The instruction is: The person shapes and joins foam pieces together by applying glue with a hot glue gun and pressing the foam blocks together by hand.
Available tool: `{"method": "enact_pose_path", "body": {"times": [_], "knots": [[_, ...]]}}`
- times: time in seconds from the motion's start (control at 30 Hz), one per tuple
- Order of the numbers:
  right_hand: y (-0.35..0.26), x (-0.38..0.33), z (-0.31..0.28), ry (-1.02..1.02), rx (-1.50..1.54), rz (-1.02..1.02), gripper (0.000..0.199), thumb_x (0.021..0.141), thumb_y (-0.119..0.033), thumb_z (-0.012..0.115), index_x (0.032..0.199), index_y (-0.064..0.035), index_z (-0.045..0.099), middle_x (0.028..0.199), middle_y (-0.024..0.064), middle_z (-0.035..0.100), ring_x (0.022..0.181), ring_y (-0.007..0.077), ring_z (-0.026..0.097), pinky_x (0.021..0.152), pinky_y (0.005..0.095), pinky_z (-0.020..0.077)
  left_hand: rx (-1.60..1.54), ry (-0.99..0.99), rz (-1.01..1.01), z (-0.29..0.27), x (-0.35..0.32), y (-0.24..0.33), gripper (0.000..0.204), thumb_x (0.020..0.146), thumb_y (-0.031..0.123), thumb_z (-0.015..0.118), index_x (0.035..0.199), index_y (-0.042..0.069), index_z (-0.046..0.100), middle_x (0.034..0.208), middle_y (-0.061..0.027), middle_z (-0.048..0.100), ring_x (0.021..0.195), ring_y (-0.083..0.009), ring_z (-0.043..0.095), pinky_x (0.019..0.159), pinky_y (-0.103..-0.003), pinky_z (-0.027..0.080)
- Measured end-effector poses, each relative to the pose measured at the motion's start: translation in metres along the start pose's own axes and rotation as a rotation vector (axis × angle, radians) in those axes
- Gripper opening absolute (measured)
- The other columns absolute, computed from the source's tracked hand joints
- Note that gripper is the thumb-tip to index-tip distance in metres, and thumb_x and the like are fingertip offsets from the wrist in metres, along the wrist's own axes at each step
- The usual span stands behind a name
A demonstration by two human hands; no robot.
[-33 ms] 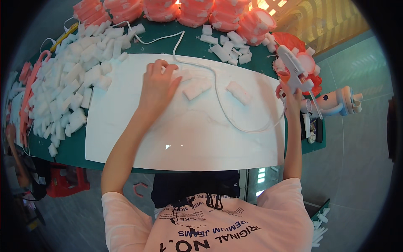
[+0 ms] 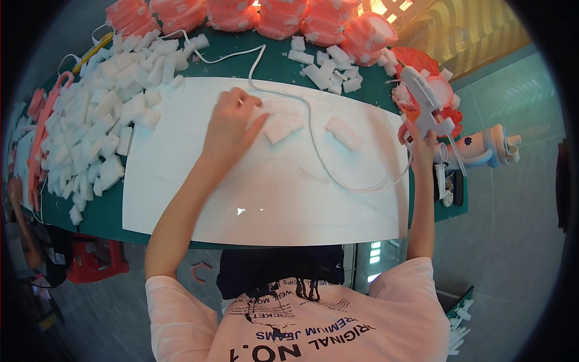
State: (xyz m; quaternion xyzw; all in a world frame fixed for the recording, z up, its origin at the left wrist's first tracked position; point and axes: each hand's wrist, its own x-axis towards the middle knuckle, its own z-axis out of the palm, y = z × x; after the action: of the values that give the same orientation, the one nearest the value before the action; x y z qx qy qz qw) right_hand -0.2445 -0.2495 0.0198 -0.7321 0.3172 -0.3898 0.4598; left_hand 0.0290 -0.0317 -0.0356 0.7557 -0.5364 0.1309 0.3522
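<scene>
Held a white glue gun (image 2: 424,92) in the right hand (image 2: 417,136), with fingers closed around its handle, at the right edge of a white board (image 2: 259,193). Had the gun slanting, with its upper end toward the far side and a thin rod angling down at the right. Had a white cord (image 2: 361,190) looping from below the handle across the board, then over its far edge and away to the left.

Held the left hand (image 2: 232,123) at the far left part of the board, partly open, with fingers bent and thumb spread from the forefinger. Could not tell of anything small within the curl of those fingers. Had a white foam block (image 2: 283,130) on the board just beside the thumb, to its right; could not make out any contact between the two. Had a pink-tinged block (image 2: 342,133) farther right, across the cord and apart from both hands.

Had the board flat on a green worktop (image 2: 374,90), with a large heap of white foam pieces (image 2: 117,102) along its left side and a smaller cluster (image 2: 329,69) beyond its far edge. Faced a row of pink stacks (image 2: 232,15) at the back. Had a pale bottle (image 2: 476,148) to the right, beyond the right wrist.
</scene>
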Motion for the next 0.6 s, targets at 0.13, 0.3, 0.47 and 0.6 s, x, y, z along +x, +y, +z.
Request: {"method": "enact_pose_path", "body": {"times": [0.13,0.3,0.47,0.6], "knots": [[-0.021,-0.017,-0.001,-0.082,0.026,0.041,0.019,0.08,-0.013,0.059,0.092,0.001,0.056,0.072,0.0092,0.06,0.049,0.0102,0.048,0.043,0.0216,0.0342,-0.245,-0.31,-0.045,0.003,-0.006,0.01,0.022,0.076,0.013,0.067,0.092,0.0,0.06,0.085,-0.0105,0.056,0.087,-0.024,0.053,0.076,-0.032,0.045],[-0.034,-0.035,0.011,-0.213,0.012,-0.022,0.028,0.075,-0.009,0.058,0.101,0.0002,0.056,0.11,0.0189,0.057,0.05,0.0098,0.047,0.041,0.0211,0.0344,-0.429,-0.457,-0.162,-0.004,0.001,0.018,0.017,0.075,0.008,0.066,0.088,0.0,0.057,0.084,-0.0107,0.058,0.083,-0.0228,0.055,0.072,-0.03,0.046],[-0.033,-0.044,0.015,-0.227,0.023,-0.003,0.025,0.079,-0.004,0.056,0.103,0.0009,0.057,0.093,0.0113,0.062,0.054,0.0076,0.049,0.047,0.0206,0.0383,-0.488,-0.429,0.064,0.003,-0.006,0.02,0.017,0.072,0.0,0.064,0.086,0.003,0.054,0.088,-0.0098,0.057,0.082,-0.0225,0.054,0.072,-0.029,0.047],[-0.036,-0.044,0.019,-0.218,0.027,-0.054,0.024,0.08,-0.006,0.057,0.104,0.0004,0.056,0.074,0.005,0.058,0.055,0.0076,0.049,0.048,0.0213,0.0393,-0.377,-0.449,0.215,-0.002,-0.004,0.012,0.021,0.068,-0.002,0.067,0.083,0.004,0.053,0.095,-0.0087,0.056,0.086,-0.0233,0.053,0.075,-0.031,0.047]]}}
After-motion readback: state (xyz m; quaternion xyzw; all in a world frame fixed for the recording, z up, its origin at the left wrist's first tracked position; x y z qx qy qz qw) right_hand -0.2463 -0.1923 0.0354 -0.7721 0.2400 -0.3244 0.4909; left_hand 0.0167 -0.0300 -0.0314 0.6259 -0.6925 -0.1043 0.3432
